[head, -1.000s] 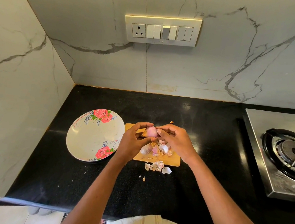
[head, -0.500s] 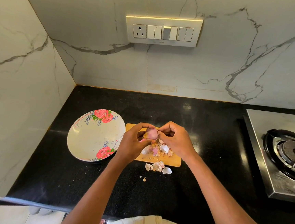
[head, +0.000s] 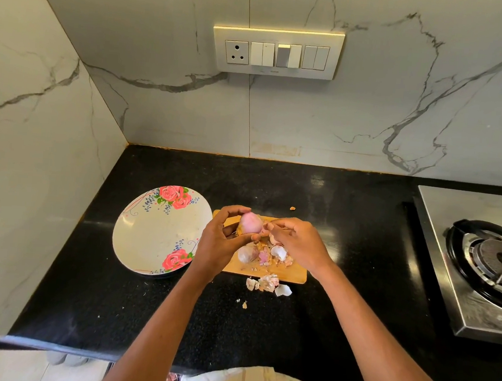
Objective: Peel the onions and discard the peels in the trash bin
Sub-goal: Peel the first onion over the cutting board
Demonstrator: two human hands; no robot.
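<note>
I have both forearms reaching forward, hands close together. My left hand [head: 219,242] is curled, thumb and fingers wrapped around what it holds. My right hand [head: 298,243] sits just beside it, fingertips pinched together, wrist bent inward.

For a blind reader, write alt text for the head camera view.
A left hand holds a pink onion above a wooden cutting board while the right hand pinches its peel. A floral plate sits left, a gas stove right.
</note>
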